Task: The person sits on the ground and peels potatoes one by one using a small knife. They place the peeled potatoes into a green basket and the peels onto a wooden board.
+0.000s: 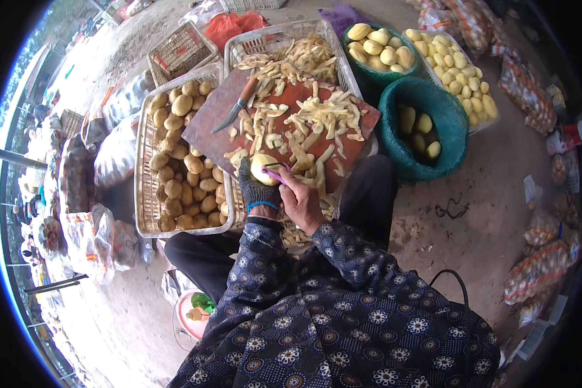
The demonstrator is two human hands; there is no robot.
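My left hand [257,189], in a dark knitted glove with a blue cuff edge, holds a peeled pale yellow potato [261,167] at the near edge of a reddish board [208,126]. My bare right hand [298,196] grips a purple-handled peeler [274,170], its blade end over the potato. Strips of potato peel [320,114] lie scattered on the board. A knife [236,105] with a wooden handle rests at the board's left part. Left of the board, a plastic crate [142,194] holds many unpeeled potatoes [173,189].
Peels fill part of a crate [286,30] behind the board. At the right stand a green-lined container [389,97] of peeled potatoes, a green-lined bucket [458,126] with several more, and a white crate [490,125] of peeled potatoes. Filled sacks [121,153] stand at the left.
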